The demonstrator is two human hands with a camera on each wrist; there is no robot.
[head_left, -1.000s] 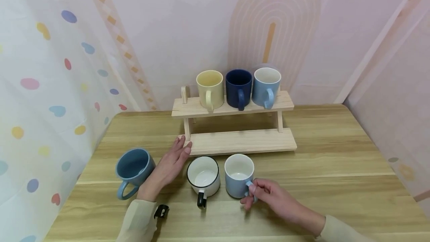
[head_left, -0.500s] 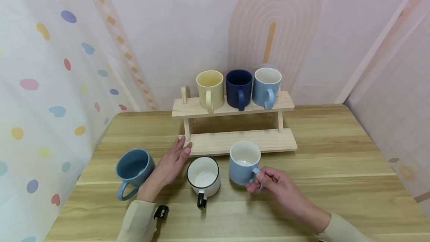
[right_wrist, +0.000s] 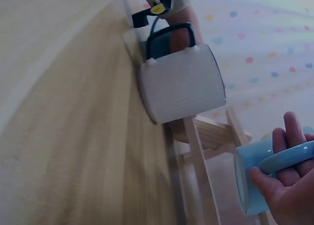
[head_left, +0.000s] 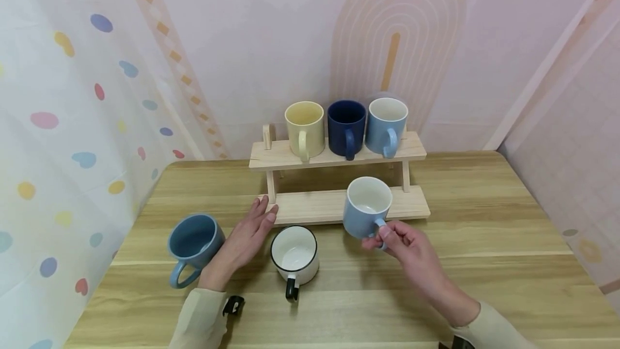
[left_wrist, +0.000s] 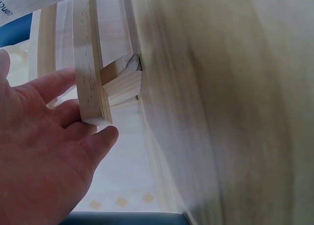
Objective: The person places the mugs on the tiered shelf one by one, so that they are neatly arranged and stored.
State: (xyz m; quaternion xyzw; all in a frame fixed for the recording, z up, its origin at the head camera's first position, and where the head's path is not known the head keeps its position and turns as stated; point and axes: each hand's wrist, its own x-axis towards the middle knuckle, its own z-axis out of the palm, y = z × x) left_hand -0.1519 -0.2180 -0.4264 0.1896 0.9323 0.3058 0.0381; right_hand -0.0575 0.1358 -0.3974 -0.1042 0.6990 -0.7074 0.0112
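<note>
Six mugs are in view: two light blue, one yellow, one navy, one white with a dark rim, one dusty blue. One wooden stand [head_left: 406, 175] has two tiers. The yellow mug [head_left: 316, 138], navy mug [head_left: 339, 139] and upper light blue mug [head_left: 378, 136] stand in a row on the upper tier [head_left: 272, 159]; the white mug [head_left: 306, 269] and dusty blue mug [head_left: 196, 241] are on the desk [head_left: 494, 263].

The right hand [head_left: 409, 246] has a narrow grip on the handle of the held light blue mug [head_left: 359, 220], at the front of the lower tier [head_left: 310, 206], right of its middle; whether they touch I cannot tell. The left hand [head_left: 244, 238] has a wide grip, fingers extended at that tier's left end.

Only the right wrist view shows fingers passing through the handle loop, and a yellow patch [right_wrist: 158, 9] by the other wrist. Only the left wrist view shows writing: small letters [left_wrist: 6, 7] starting "conc", cut off by the picture's edge.
</note>
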